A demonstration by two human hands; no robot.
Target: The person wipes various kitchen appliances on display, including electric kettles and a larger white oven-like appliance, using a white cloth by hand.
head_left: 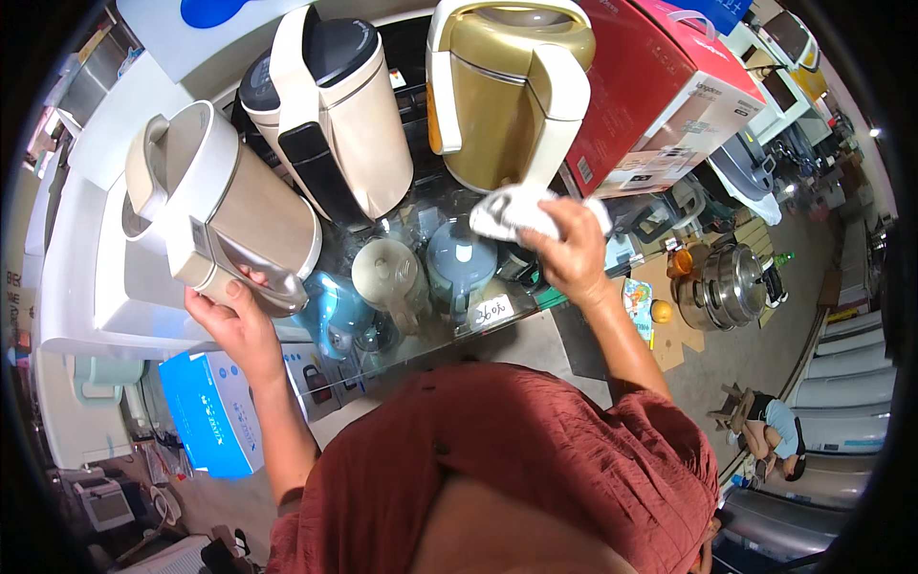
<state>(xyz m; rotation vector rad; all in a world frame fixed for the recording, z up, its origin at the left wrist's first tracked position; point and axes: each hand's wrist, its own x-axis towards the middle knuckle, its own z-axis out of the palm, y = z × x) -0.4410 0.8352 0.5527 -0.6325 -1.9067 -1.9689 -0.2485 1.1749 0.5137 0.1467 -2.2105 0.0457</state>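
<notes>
On the left, a beige and white soymilk maker (263,210) tilts on the glass counter. My left hand (234,320) is closed round the lower end of its handle, with the fingertips partly hidden behind the grip. A bunched white cloth with dark marks (516,212) is in my right hand (569,251), its fingers closed on it. That cloth lies in front of the base of a gold soymilk maker (492,105) with a white handle. Between the two stands a cream soymilk maker (349,129) with a black lid and black handle strip.
Under the glass counter top are a blue kettle (330,306), a beige jug (387,273) and a grey-blue jug (462,258). A red box (631,96) borders the gold machine. Below left is a blue box (206,411). Steel pots (732,287) and a seated person (779,435) are at right.
</notes>
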